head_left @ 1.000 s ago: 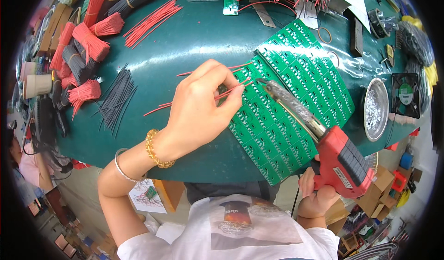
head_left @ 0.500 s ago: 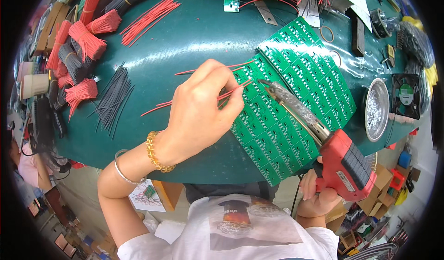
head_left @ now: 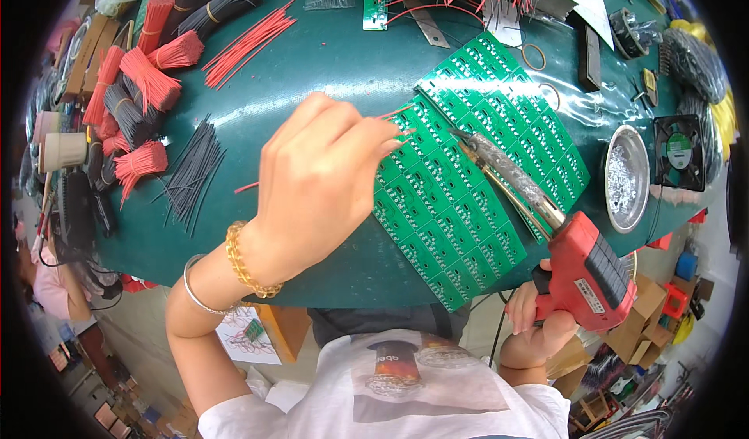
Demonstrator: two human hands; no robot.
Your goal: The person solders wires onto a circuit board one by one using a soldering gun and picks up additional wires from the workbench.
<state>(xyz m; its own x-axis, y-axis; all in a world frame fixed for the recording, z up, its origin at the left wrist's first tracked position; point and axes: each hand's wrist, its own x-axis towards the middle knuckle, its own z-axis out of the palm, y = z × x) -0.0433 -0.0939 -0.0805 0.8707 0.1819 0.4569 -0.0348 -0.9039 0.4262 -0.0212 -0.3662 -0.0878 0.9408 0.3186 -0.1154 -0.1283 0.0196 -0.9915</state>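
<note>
My left hand (head_left: 316,181) is closed in a pinch at the left edge of a panel of small green circuit boards (head_left: 449,205). Between its fingertips is a thin red wire (head_left: 405,133), whose bare-looking tip points over the panel; most of its length is hidden behind the hand. Another red wire (head_left: 394,113) reaches the panel's upper left edge. In my right hand (head_left: 538,322) is a red soldering gun (head_left: 589,275), gripped by its handle. Its dark tip hovers over the panel, a little right of the wire tip; whether it touches cannot be told.
A second green panel (head_left: 507,103) overlaps the first. Loose red wires (head_left: 250,41), black wires (head_left: 189,177) and bundled wires (head_left: 148,80) lie left. To the right stand a metal bowl (head_left: 626,177) with silvery bits and a small fan (head_left: 679,152). A finished-looking board (head_left: 374,11) lies at the back.
The soldering gun's tip has shifted right over the panel, away from the wire tip. My left hand has risen slightly and turned, still pinching the wire. The whole view has shifted a little.
</note>
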